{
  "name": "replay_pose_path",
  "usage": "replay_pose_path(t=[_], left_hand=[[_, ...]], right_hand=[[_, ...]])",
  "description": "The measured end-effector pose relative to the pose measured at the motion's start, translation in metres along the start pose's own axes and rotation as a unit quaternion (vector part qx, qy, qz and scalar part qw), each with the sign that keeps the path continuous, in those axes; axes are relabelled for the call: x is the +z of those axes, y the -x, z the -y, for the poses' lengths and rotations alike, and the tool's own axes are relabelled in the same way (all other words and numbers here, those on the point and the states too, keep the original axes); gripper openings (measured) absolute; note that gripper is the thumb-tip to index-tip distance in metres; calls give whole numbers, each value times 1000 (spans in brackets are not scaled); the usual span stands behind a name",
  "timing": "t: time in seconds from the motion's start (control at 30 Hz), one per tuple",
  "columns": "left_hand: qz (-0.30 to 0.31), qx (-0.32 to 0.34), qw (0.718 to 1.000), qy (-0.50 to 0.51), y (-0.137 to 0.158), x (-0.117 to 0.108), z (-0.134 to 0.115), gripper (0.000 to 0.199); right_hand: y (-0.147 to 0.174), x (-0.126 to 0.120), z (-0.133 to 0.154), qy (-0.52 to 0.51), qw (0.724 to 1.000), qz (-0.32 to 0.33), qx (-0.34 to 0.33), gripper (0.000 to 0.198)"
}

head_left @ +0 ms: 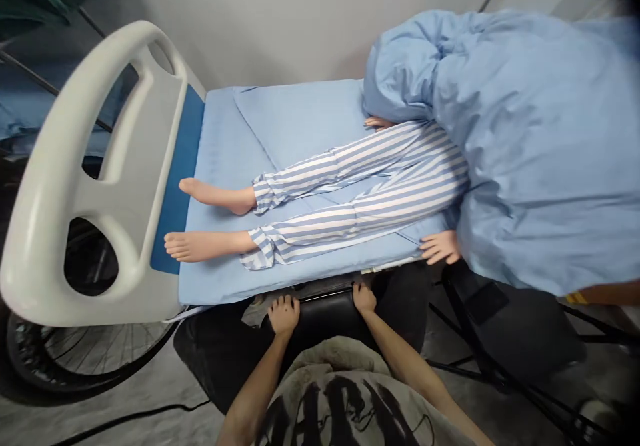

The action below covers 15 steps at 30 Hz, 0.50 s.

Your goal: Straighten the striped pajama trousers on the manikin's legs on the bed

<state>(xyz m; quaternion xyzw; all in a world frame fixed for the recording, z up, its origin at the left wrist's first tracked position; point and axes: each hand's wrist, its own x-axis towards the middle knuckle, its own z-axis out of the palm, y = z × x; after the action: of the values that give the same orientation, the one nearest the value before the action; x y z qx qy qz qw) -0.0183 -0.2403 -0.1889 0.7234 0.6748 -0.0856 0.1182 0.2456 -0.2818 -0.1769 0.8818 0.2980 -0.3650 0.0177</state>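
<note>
A care mannequin in blue-and-white striped pyjamas (360, 189) lies on a hospital bed with a light blue sheet (295, 119), its bare feet (197, 245) toward the white footboard (65, 186). A light blue blanket (525, 139) is bunched over its upper body, and one mannequin hand (440, 247) sticks out at the bed's near edge. My left hand (283, 314) and my right hand (364, 297) both rest on a black padded object (325, 316) just below the bed's near edge, fingers curled over its top.
A wheelchair wheel (60, 356) stands at lower left beside the footboard. A black cable (130, 416) runs over the grey floor. Black frame legs (495, 359) and dark gear sit under the bed at right. A pale wall rises behind the bed.
</note>
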Motion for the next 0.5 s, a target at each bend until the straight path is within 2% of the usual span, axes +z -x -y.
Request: replay_pose_path(t=[0.1, 0.17, 0.23, 0.3, 0.37, 0.43, 0.5], left_hand=[[80, 4, 996, 39, -3, -13, 7, 40], [128, 40, 987, 82, -4, -20, 16, 37], [136, 75, 981, 114, -1, -24, 24, 37], [117, 82, 982, 121, 4, -25, 28, 39], [98, 68, 986, 116, 9, -22, 29, 39], [86, 59, 987, 119, 12, -19, 29, 39], [80, 56, 987, 128, 13, -20, 27, 39]], right_hand=[[6, -10, -2, -19, 1000, 12, -12, 44], [13, -16, -3, -32, 999, 8, -36, 40], [24, -22, -6, -45, 996, -5, -77, 40], [40, -30, -18, -60, 989, -16, -133, 40], [57, -39, -41, -97, 973, -40, -205, 37], [76, -45, -76, -171, 941, -103, -275, 35], [96, -47, -118, -187, 930, -177, -262, 34]])
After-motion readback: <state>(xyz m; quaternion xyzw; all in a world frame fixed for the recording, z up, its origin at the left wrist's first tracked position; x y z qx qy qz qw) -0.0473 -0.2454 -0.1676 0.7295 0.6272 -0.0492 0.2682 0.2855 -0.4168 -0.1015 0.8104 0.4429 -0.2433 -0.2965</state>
